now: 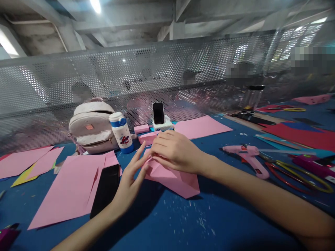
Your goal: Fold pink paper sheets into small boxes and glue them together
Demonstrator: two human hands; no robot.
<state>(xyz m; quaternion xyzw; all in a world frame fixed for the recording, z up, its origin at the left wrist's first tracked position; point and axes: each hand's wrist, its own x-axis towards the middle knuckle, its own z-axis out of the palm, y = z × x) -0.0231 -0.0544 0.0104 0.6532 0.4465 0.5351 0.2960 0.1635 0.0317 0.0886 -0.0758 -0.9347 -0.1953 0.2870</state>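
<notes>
A folded piece of pink paper (pixel 180 179) lies in front of me on the blue table, one corner slightly raised. Over its far part curls my right hand (pixel 178 150), closed with the fingers bent down onto the paper; the fingertips are partly hidden. At the paper's left edge is my left hand (pixel 132 176), its fingers apart and its thumb and fingertips close to or touching the fold. A black phone (pixel 106 186) lies just left of that hand, partly on pink sheets (pixel 66 184). Behind the hands is another folded pink piece (pixel 148 138).
Beyond stand a backpack (pixel 91 125), a white-and-blue bottle (pixel 121 134) and an upright phone (pixel 158 113) before a perforated metal screen (pixel 157 62). To the right lie a pink glue gun (pixel 247 153), scissors (pixel 295 174) and red paper (pixel 300 136). Paper scraps dot the table (pixel 183 223).
</notes>
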